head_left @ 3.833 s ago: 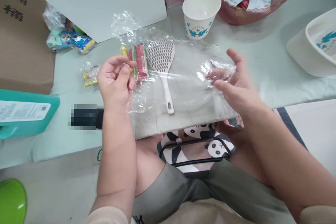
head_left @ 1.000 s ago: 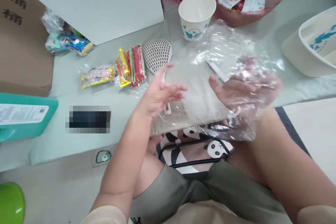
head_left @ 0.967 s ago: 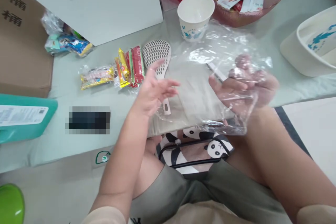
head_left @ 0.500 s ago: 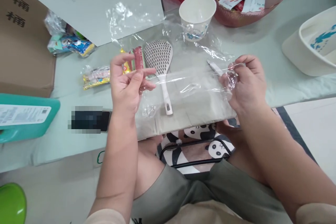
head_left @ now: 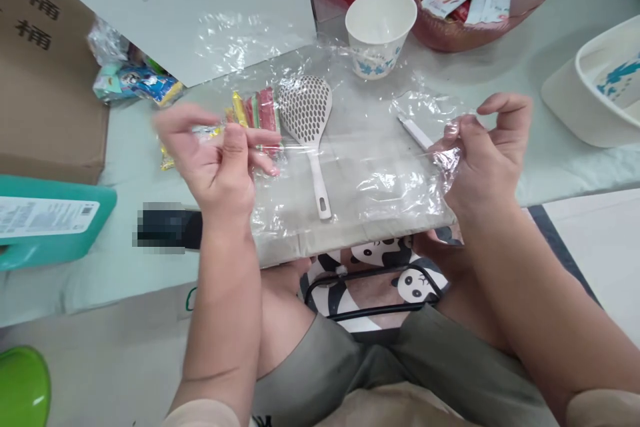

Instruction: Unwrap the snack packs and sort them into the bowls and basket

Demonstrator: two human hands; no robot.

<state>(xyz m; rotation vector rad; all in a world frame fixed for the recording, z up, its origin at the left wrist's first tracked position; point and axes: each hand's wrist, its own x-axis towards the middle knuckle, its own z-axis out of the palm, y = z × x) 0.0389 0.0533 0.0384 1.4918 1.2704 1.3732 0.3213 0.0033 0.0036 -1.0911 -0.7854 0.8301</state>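
A clear plastic bag (head_left: 393,190) stretches between my hands above the worktop (head_left: 515,173), pinched near opposite edges, seemingly so the thin film spreads rather than bunches. My left hand (head_left: 220,177) clamps it between thumb and forefinger, other fingers apart; my right hand (head_left: 493,163) grips its gathered edge by thumb and fingertips. Beneath the see-through film lie a slotted scoop (head_left: 306,110), handle towards me, and a slim white tool (head_left: 416,133). The paper cup (head_left: 377,50) stands upright beyond, likely steadied by its flat base.
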